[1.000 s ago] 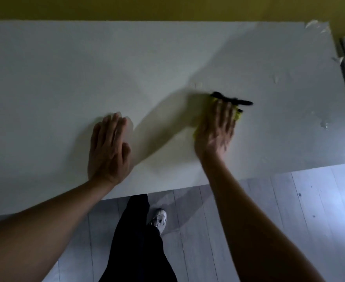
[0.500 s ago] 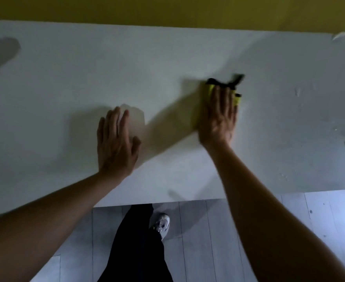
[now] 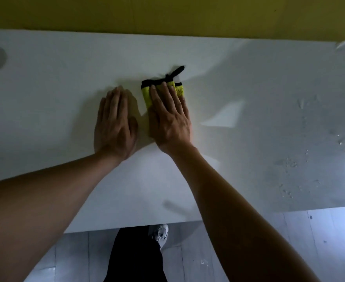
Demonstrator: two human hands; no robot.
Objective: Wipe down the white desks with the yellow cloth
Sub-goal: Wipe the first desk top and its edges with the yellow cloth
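Pressing the yellow cloth (image 3: 147, 94) flat against the white tabletop (image 3: 55, 88), the right hand (image 3: 170, 119) lies with straight fingers spread over it, apparently so the whole palm drives the wipe; the cloth's black edging pokes out beyond the fingertips. The left hand (image 3: 114, 127) rests flat beside it, fingers straight and holding nothing, probably as a brace. Water droplets (image 3: 289, 162) remain at the right. Compared with half a second earlier, cloth and right hand have swept leftward, nearly meeting the left hand.
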